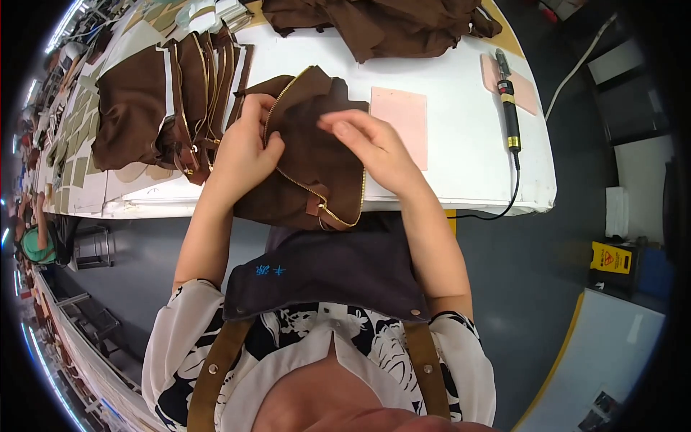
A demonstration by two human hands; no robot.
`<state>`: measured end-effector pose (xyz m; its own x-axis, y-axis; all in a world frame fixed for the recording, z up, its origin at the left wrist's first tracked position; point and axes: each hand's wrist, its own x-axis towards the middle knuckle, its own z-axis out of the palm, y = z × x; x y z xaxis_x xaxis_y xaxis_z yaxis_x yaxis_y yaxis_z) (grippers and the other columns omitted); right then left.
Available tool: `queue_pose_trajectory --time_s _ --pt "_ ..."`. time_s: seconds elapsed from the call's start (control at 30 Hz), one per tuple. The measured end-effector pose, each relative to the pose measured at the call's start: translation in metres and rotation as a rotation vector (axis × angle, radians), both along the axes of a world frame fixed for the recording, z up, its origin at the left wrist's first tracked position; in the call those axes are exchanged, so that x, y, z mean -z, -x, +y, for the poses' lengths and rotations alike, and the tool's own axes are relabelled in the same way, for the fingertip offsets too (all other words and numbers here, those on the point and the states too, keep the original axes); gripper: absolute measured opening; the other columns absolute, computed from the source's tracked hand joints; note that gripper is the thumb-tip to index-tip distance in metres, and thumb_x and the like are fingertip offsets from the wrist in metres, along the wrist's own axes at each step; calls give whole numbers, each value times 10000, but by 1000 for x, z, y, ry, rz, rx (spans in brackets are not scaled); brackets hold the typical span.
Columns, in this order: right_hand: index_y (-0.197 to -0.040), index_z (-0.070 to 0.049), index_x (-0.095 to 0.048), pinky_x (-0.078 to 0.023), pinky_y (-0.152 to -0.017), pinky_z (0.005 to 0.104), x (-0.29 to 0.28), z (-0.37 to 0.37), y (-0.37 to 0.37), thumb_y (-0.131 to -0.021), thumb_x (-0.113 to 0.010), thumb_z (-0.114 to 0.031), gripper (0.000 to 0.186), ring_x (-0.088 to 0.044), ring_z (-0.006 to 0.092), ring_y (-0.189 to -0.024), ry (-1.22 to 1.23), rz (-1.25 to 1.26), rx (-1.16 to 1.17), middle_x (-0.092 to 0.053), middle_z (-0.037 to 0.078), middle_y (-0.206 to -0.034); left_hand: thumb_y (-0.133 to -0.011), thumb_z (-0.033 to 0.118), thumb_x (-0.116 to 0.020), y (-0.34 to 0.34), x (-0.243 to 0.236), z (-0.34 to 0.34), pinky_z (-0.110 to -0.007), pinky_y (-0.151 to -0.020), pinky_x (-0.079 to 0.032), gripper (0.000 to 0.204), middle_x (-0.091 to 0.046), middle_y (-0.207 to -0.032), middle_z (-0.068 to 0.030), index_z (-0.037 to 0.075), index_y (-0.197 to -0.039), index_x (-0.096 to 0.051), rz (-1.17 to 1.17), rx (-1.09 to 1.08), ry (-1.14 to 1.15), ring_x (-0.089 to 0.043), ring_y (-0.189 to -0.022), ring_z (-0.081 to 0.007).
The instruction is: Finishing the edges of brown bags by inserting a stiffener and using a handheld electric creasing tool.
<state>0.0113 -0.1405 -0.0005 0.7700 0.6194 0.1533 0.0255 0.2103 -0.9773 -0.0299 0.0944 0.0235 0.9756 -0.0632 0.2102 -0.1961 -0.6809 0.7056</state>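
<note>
A dark brown fabric pouch piece point(317, 151) with a gold-toothed zipper along its curved edge lies at the table's front edge, partly hanging over it. My left hand point(248, 147) grips its left side by the zipper edge, thumb on the inner face and fingers at the rim. Over the piece's upper right part is my right hand point(378, 147), fingers stretched leftward and thumb a little apart, with nothing visible in it. A zipper pull with a small brown leather tab point(315, 204) sits near the lower edge of the piece.
Several brown zippered pieces point(137, 108) are stacked at the left. More brown fabric point(389, 25) is heaped at the back. A pink rectangular sheet point(410, 126) lies beside my right hand. Farther right, a black corded pen-shaped tool point(509, 115) rests across another pink piece.
</note>
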Motion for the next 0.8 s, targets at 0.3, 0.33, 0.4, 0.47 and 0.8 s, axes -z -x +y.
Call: queue_pose_trajectory --time_s 0.3,0.33,0.4,0.47,0.8 --pt "-1130 17 -661 -495 -1018 396 42 -6 -4 -860 -674 -128 306 -610 312 -1187 865 -933 426 -663 156 -1226 -865 -119 -456 -29 15 -4 -266 -861 -467 449 -598 -1085 -123 6 -1296 -457 -253 65 496 -583 -921 -166" --pt "-1162 15 -658 -485 -1031 404 43 -6 -9 -869 -655 -124 324 -598 316 -1211 914 -934 467 -653 159 -1259 -851 -126 -437 -29 6 -4 -265 -899 -456 410 -607 -1074 -122 3 -1232 -511 -221 91 444 -593 -957 -181" --pt "-1194 13 -654 -475 -1043 411 44 -6 -22 -877 -637 -119 344 -585 321 -1234 957 -945 510 -643 161 -1292 -836 -132 -418 -30 -1 0 -264 -936 -445 388 -615 -1062 -121 1 -1168 -566 -201 115 390 -602 -993 -197" --pt "-1251 19 -634 -453 -1068 420 44 -3 -36 -897 -576 -95 376 -568 333 -1261 1001 -938 491 -622 171 -1336 -798 -109 -430 -28 3 14 -299 -910 -468 317 -634 -1027 -132 -5 -1015 -636 -189 74 226 -622 -988 -248" --pt "-1232 52 -602 -499 -994 449 48 2 0 -865 -656 -75 392 -579 384 -1187 870 -1064 357 -599 214 -1281 -662 276 -849 -18 26 -18 -528 -1050 -367 508 -539 -1254 -150 66 -1060 -612 -424 142 -460 -477 -1258 -379"
